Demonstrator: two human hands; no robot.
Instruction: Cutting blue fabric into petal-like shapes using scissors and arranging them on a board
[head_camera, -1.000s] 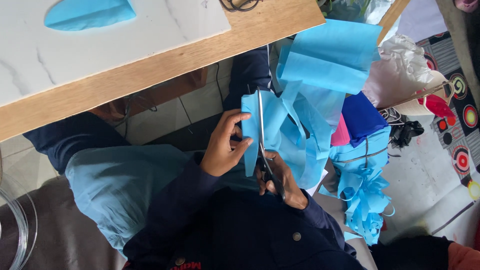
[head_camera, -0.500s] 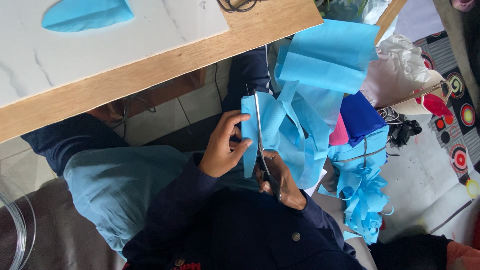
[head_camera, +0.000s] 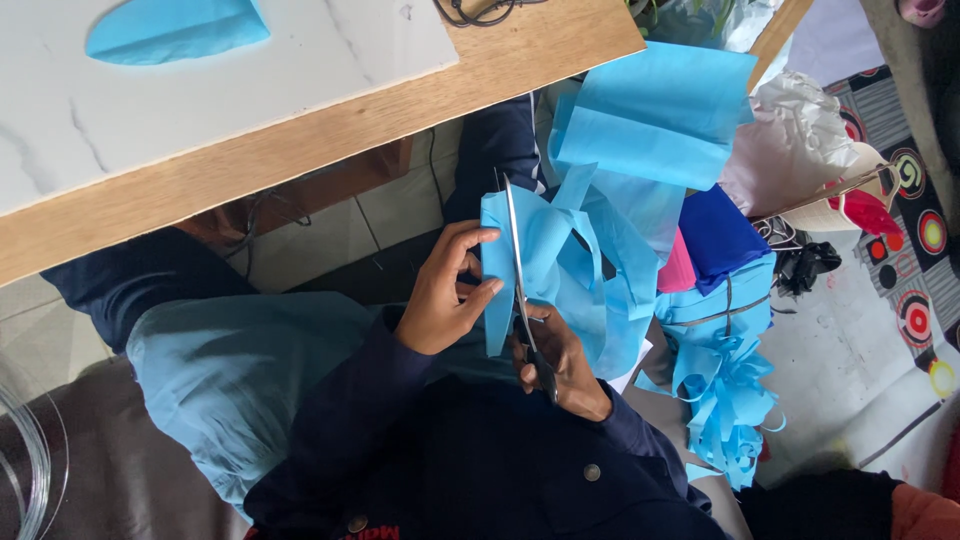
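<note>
A blue sheet (head_camera: 560, 265) is pinched at its edge by the left hand (head_camera: 445, 295), over the lap below the table (head_camera: 400, 120). Scissors (head_camera: 520, 290) are gripped by the right hand (head_camera: 560, 360), blades running up the sheet.

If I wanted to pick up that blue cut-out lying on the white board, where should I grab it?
Take the blue cut-out at its pointed left tip, coming in from the left. It lies flat on the white board, and the narrow tip looks easiest to pinch and peel up; the broad right end offers less edge.
</note>
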